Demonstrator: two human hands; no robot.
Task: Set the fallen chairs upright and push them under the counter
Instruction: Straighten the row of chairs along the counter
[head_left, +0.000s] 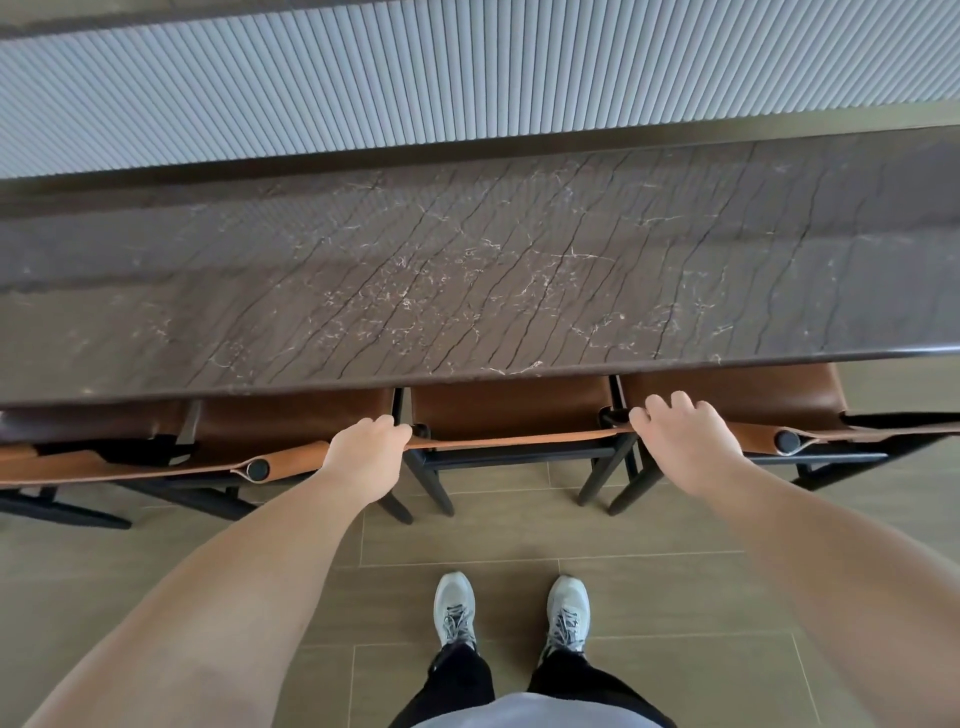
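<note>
The middle chair, brown leather on a black frame, stands upright with its seat partly under the dark marble counter. My left hand grips the left end of its backrest top. My right hand grips the right end, fingers curled over the leather edge. A second upright chair stands to the left and a third to the right, both tucked under the counter edge.
A further chair shows at the far left. A ribbed grey wall panel runs behind the counter. My feet in grey sneakers stand on wood-look floor tiles just behind the middle chair.
</note>
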